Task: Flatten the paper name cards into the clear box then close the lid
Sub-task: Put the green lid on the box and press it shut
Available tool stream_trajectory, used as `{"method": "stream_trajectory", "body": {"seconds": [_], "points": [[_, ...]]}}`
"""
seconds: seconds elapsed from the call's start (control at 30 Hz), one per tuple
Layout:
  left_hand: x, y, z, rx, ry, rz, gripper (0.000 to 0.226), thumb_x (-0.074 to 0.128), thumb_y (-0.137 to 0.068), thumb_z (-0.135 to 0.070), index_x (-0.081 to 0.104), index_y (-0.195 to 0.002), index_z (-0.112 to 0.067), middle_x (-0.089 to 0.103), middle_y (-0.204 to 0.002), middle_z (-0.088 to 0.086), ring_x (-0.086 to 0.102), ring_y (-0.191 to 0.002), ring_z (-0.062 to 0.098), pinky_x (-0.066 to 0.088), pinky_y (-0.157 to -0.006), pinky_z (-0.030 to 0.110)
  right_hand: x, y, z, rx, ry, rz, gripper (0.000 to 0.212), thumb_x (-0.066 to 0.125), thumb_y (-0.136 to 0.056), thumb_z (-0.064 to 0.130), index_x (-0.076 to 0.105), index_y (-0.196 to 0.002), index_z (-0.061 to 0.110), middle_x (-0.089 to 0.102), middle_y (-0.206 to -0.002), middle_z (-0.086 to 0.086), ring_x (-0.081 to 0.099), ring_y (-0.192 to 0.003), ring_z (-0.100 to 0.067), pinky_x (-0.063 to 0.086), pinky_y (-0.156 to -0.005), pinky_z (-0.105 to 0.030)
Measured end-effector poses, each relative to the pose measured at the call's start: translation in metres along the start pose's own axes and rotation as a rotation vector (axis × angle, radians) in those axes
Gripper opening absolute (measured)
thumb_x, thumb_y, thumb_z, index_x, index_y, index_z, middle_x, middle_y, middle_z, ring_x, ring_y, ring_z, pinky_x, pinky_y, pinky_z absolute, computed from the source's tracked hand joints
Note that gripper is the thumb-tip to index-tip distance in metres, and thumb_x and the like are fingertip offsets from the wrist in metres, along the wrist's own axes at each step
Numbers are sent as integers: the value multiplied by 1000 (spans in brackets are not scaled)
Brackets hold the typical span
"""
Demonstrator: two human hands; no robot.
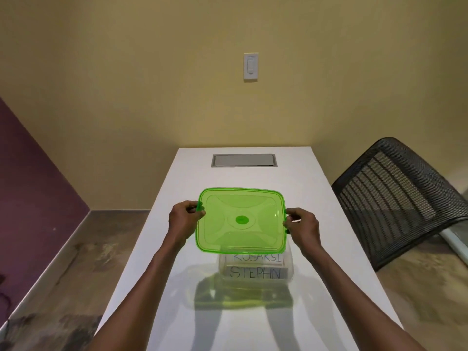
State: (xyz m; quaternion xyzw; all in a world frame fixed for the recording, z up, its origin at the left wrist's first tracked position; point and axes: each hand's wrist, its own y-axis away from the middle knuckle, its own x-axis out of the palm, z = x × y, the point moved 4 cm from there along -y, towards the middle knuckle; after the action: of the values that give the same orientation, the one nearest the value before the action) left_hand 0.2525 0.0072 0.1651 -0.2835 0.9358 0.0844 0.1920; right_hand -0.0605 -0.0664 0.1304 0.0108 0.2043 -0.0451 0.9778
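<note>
A translucent green lid (241, 220) hovers level above the clear box (290, 271), covering most of it from view. My left hand (183, 220) pinches the lid's left edge and my right hand (301, 225) pinches its right edge. Through the box's near wall I see flattened paper name cards (257, 268) with handwritten names, lying inside. The box stands on the white table (228, 178), in the middle of it.
A grey recessed panel (243, 160) is set in the table's far end. A black mesh chair (402, 196) leans beside the table on the right. A wall with a switch plate (250, 67) stands behind the table.
</note>
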Motion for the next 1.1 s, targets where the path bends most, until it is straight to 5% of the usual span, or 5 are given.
{"method": "stream_trajectory", "body": {"seconds": [0.47, 0.73, 0.87, 0.97, 1.1], "points": [[7, 22, -41, 221, -245, -148, 12, 67, -83, -21, 67, -93, -28, 67, -82, -11, 62, -82, 15, 43, -75, 27, -22, -13, -8, 309, -361, -13, 16, 60, -86, 9, 69, -88, -4, 63, -72, -12, 53, -57, -20, 53, -61, -32], [10, 32, -50, 376, -194, -174, 18, 67, -81, -13, 66, -87, -29, 64, -69, -24, 62, -72, -5, 45, -70, 24, -16, -7, -9, 706, -675, 287, 61, 58, -90, 48, 50, -107, -10, 66, -99, -30, 68, -63, -28, 57, -48, -27], [13, 31, -44, 455, -124, -116, 16, 71, -81, -10, 69, -88, -24, 69, -76, -17, 65, -74, -4, 52, -73, 24, -14, -11, -9, 829, -829, 291, 58, 66, -88, 37, 47, -114, -11, 68, -79, -28, 69, -52, -28, 57, -42, -29], [15, 31, -37, 461, -31, -68, 16, 72, -81, -7, 70, -89, -21, 71, -82, -9, 65, -73, 2, 54, -73, 22, -13, -13, -12, 871, -901, 293, 51, 65, -90, 21, 47, -119, -16, 65, -91, -30, 69, -53, -32, 58, -46, -32], [17, 33, -33, 386, 138, -42, 18, 74, -78, -2, 74, -94, -13, 74, -90, 2, 67, -78, 5, 52, -73, 14, -16, -10, -14, 872, -929, 279, 26, 56, -95, 11, 53, -98, -14, 66, -74, -30, 65, -43, -25, 52, -36, -23]]}}
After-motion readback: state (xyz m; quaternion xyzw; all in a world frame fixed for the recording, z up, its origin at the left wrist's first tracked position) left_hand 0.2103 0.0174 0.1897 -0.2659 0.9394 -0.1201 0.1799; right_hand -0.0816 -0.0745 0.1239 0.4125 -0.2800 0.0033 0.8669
